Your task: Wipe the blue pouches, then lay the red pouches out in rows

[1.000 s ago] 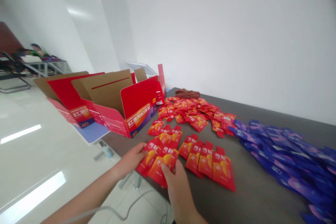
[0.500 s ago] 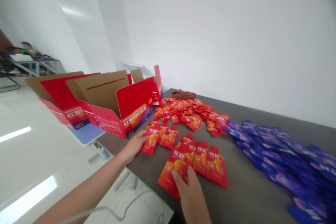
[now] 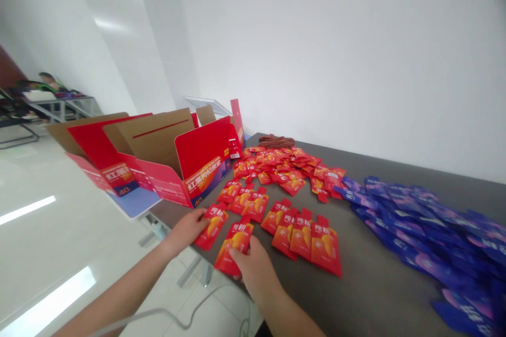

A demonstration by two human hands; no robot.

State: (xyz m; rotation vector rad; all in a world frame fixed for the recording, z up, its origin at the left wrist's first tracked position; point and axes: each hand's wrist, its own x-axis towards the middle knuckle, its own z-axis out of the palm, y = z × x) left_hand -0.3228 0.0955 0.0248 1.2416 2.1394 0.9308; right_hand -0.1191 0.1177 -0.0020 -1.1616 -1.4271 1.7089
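Observation:
My left hand (image 3: 188, 231) grips the left edge of a red sachet (image 3: 212, 225) with an orange fruit print, near the table's front edge. Just right of it, my right hand (image 3: 253, 263) pinches a second red sachet (image 3: 236, 239) between thumb and fingers; the fingers underneath are mostly hidden. Beyond my hands lies a small overlapping group of red sachets (image 3: 255, 204). Another overlapping row of red sachets (image 3: 324, 246) is spread to the right of my right hand. A loose heap of red sachets (image 3: 280, 166) covers the table farther back.
Open red cartons (image 3: 205, 150) with raised brown flaps stand at the left. Purple-blue sachets (image 3: 419, 231) are heaped on the right of the dark table (image 3: 367, 284). Brown gloves or cloth (image 3: 276, 141) lie by the wall. A cable (image 3: 193, 313) hangs below the front edge.
My right hand has brought its sachet left and toward the table's front edge, away from the right row. My left hand has drawn its sachet nearer, away from the small group.

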